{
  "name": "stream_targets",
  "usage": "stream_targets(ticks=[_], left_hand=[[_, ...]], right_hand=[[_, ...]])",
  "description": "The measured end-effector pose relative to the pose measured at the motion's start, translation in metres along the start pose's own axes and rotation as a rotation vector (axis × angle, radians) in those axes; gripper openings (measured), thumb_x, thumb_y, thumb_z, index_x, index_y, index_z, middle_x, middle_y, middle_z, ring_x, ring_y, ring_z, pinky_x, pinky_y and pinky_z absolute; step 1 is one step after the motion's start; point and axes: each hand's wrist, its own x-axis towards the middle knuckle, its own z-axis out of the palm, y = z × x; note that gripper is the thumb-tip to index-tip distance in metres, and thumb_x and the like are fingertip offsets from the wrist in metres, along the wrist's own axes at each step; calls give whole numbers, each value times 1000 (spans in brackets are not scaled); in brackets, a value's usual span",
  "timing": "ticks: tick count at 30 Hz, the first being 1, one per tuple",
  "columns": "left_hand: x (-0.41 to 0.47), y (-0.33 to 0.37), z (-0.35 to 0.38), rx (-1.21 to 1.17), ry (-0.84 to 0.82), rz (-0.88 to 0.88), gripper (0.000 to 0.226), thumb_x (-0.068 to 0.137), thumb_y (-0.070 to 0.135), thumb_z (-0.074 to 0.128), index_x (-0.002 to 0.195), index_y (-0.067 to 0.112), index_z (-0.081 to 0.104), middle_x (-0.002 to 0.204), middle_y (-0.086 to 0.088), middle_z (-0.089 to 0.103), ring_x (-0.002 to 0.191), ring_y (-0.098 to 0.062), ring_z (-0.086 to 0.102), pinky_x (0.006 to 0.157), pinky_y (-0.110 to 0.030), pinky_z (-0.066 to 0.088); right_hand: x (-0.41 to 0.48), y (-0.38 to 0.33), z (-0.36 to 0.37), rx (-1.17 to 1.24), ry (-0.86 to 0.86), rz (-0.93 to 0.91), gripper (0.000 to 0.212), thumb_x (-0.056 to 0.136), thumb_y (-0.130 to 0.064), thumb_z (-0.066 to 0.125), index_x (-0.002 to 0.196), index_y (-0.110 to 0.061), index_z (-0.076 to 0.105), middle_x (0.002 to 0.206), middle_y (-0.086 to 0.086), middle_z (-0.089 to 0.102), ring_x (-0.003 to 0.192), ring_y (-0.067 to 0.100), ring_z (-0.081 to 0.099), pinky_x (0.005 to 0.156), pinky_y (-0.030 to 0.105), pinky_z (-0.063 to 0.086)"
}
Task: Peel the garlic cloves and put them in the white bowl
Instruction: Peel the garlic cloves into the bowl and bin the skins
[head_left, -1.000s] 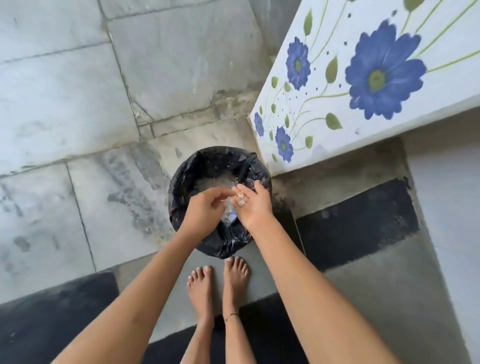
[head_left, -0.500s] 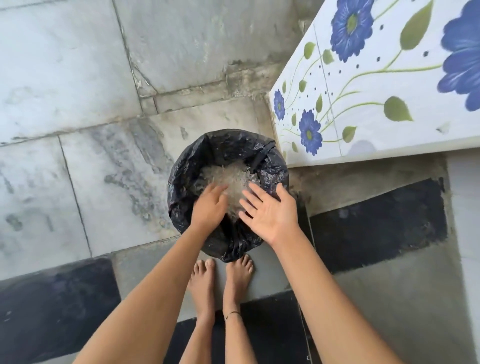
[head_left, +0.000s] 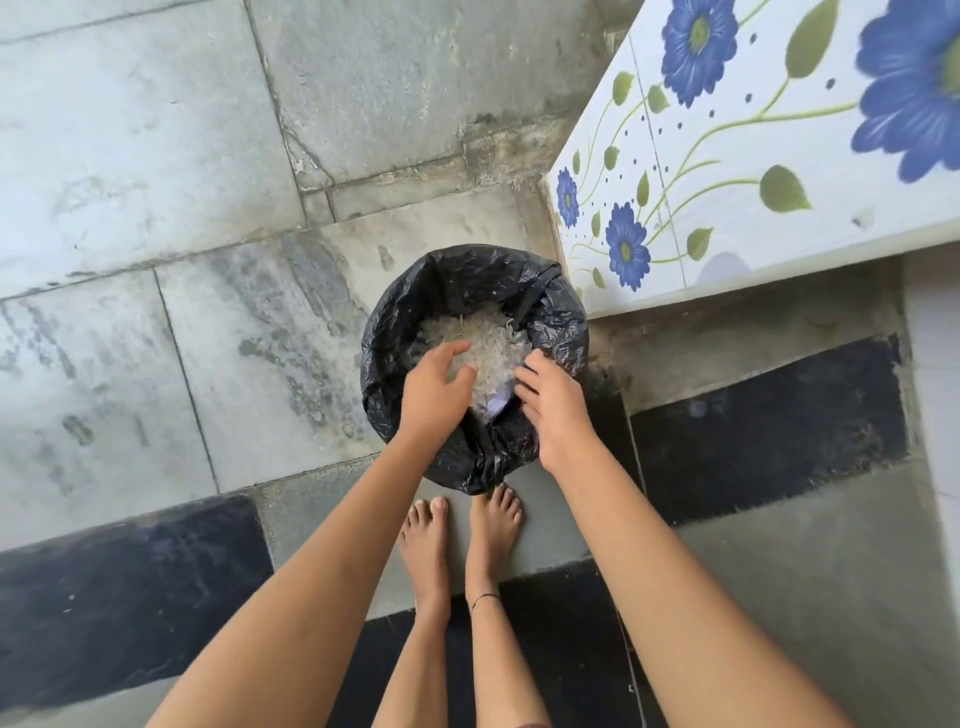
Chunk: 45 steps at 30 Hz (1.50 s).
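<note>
While both hands hang over the bin, neither has hold of anything I can see. Left hand (head_left: 434, 395): fingers loosely spread and a little bent, thumb apart, palm down. Right hand (head_left: 553, 410): back to the camera, fingers relaxed and slightly curved; its palm is hidden.

Below them, black bin liner (head_left: 395, 332), mouth facing straight up. Inside, a heap of white papery garlic skins (head_left: 488, 338), from the centre toward 12 o'clock. A pale scrap (head_left: 496, 405) lies between the hands at 6 o'clock in the bin.

Garlic cloves and white bowl: not in view; where they are cannot be told.

Handling, as a guess: skins are near weightless, brittle, and likely to cling to damp fingers, so brushing palm on palm sheds them better than pinching. Peeled cloves would be firm and slick; best pinched across the fat middle.

Direction: skins lie every which way, with no common long axis. Clove axis unknown.

Outward: bare feet (head_left: 426, 540) at 6 o'clock of the bin, grey stone floor (head_left: 156, 156) to 9, blue-flowered tiles (head_left: 753, 171) at 2.
</note>
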Motion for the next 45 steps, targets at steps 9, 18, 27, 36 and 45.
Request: stream_targets(ticks=[9, 18, 27, 36, 45], left_hand=[[-150, 107, -101, 154, 58, 235, 38, 91, 24, 59, 129, 20, 54, 127, 2, 57, 104, -12, 55, 81, -23, 39], [-355, 238, -169, 297, 36, 677, 44, 90, 24, 61, 132, 20, 52, 139, 2, 49, 123, -17, 49, 98, -26, 37], [-524, 316, -125, 258, -31, 1154, 41, 89, 23, 62, 129, 22, 54, 136, 8, 51, 123, -8, 48, 97, -21, 36], [-628, 360, 22, 473, -286, 1428, 35, 90, 25, 62, 124, 18, 59, 133, 1, 55, 120, -18, 54, 93, -26, 40], [-649, 397, 146, 746, -460, 1407, 34, 85, 10, 58, 118, 11, 65, 120, -8, 63, 103, -25, 62, 85, -30, 47]], right_hand=[[-157, -33, -26, -849, 129, -555, 42, 96, -25, 48, 136, -12, 45, 137, 4, 51, 125, 22, 47, 102, 34, 35], [-421, -62, -101, -710, 519, -1010, 42, 92, -21, 56, 131, -6, 52, 129, 10, 58, 120, 26, 52, 97, 31, 37], [-586, -18, -227, -464, 1025, -1214, 51, 87, -39, 43, 123, -6, 59, 119, 11, 65, 107, 28, 62, 88, 34, 47], [-635, 90, -384, -425, 1313, -913, 50, 86, -36, 44, 116, 0, 62, 109, 17, 67, 98, 34, 65, 80, 43, 53], [-627, 151, -463, -422, 1426, -382, 62, 91, -40, 35, 130, 5, 51, 131, 28, 52, 121, 45, 49, 101, 54, 37]])
